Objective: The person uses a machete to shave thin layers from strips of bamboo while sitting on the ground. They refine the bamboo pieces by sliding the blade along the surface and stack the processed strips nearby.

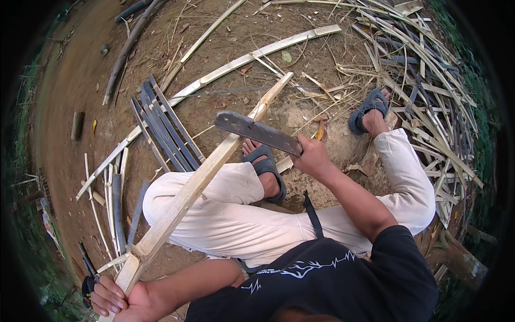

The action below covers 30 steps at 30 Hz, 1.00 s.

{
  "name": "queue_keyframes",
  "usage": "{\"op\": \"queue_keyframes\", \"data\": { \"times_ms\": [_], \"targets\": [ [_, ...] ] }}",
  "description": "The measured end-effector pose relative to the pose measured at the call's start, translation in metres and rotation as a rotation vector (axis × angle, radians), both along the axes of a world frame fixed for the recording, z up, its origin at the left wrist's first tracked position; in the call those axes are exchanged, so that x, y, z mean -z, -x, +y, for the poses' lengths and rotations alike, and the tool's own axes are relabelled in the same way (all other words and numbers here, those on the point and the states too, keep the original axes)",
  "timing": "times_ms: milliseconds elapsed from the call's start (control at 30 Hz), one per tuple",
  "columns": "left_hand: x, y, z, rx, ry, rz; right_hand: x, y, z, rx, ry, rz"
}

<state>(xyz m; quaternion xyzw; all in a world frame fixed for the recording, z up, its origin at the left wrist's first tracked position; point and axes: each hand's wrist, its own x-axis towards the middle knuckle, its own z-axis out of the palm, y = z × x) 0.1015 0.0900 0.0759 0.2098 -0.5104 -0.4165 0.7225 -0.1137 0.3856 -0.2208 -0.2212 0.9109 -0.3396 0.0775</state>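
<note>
My left hand (119, 301) is closed around the lower end of a long split bamboo strip (185, 198), its pale inner side facing up. The strip slants over my left thigh, its far tip pointing up and right. My right hand (312, 159) grips the handle end of a broad dark machete (255, 131), the handle itself mostly hidden in my fist. The blade lies across the strip near its far end, and a hole shows close to the blade's blunt tip. Whether the edge bites into the bamboo, I cannot tell.
Dark split bamboo pieces (163, 126) lie bundled left of my sandalled foot (266, 170). Behind them a long pale bamboo strip (236, 67) crosses the dirt. A large heap of bamboo offcuts (429, 102) spreads at the right. Several slats (115, 201) lean at the left.
</note>
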Motion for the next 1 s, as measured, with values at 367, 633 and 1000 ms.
{"op": "queue_keyframes", "data": {
  "times_ms": [367,633,1000],
  "targets": [
    [-0.005,0.000,0.037,0.581,0.089,0.193,-0.011,-0.003,0.004,0.087,-0.109,-0.165],
    [-0.006,0.044,0.062,0.300,0.160,0.324,-0.018,-0.005,0.012,-0.144,-0.031,0.102],
    [-0.003,0.032,0.050,0.259,0.151,0.214,-0.065,-0.014,-0.006,-0.268,0.204,0.030]
  ]
}}
